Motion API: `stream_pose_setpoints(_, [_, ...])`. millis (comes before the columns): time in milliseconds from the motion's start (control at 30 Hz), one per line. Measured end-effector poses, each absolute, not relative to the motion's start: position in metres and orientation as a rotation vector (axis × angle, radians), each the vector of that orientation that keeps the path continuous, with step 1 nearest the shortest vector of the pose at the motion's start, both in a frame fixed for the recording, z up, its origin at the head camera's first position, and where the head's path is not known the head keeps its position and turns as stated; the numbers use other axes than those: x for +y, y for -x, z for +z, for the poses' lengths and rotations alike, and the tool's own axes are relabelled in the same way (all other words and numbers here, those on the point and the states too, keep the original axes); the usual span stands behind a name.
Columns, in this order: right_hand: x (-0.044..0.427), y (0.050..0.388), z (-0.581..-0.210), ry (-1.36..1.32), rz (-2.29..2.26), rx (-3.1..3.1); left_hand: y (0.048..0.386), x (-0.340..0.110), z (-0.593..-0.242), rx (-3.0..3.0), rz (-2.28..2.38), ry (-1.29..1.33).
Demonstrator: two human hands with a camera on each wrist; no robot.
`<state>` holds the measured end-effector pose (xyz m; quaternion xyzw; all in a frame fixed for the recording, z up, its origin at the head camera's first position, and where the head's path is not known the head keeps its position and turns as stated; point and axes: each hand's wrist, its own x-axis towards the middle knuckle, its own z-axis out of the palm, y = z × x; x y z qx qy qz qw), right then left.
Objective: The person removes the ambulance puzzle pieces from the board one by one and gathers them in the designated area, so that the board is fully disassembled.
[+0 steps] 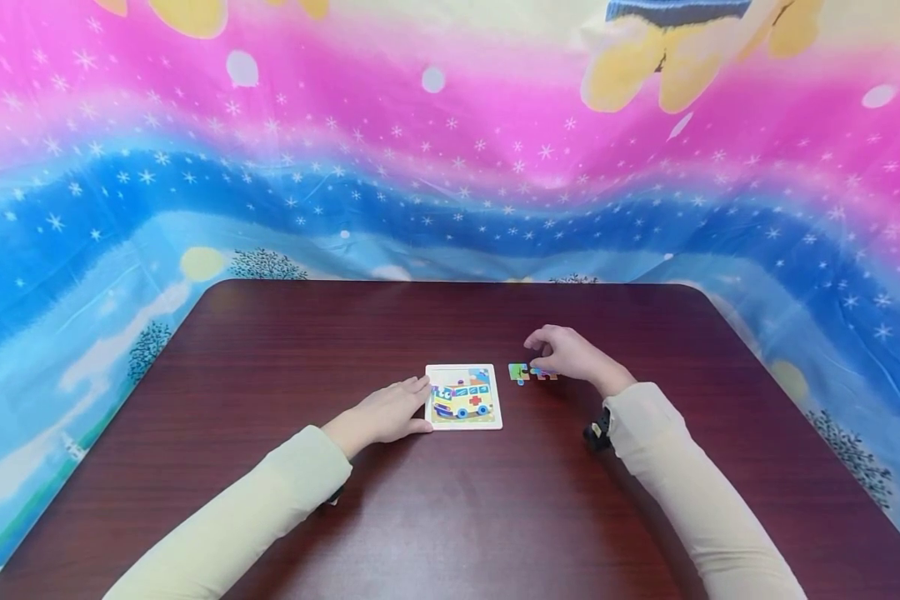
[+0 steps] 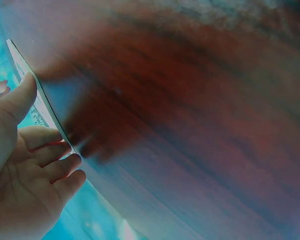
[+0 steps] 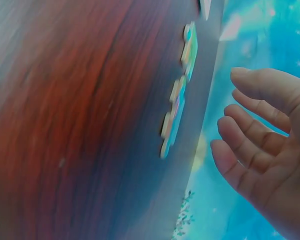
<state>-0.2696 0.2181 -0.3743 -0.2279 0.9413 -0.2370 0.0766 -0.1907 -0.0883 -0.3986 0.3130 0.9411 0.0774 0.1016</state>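
The puzzle tray (image 1: 497, 400) lies flat on the table (image 1: 450, 517), its pictured ambulance (image 1: 461, 400) pointing left, long axis running left to right, the left hand (image 1: 388, 411) touching the tray's left edge with extended fingers, the right hand (image 1: 570, 354), relaxed and empty, over loose pieces (image 1: 519, 372).

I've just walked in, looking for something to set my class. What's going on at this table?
A person is busy with a framed ambulance puzzle lying on the table. Their left hand touches its left edge. Their right hand is over loose puzzle pieces to the right of the frame, fingers loosely curved, with nothing in its grip. A pale patch near the picture's upper left looks unfilled.
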Motion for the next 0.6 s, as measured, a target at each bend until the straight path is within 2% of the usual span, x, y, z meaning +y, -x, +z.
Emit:
stream_pose_setpoints(300, [0.194, 0.268, -0.375, 0.667, -0.740, 2.757, 0.191, -0.088, -0.399, 2.782, 0.224, -0.917])
stream_pose_setpoints(600, [0.173, 0.264, -0.379, 0.801, -0.685, 2.757, 0.191, -0.088, -0.399, 2.783, 0.233, -0.942])
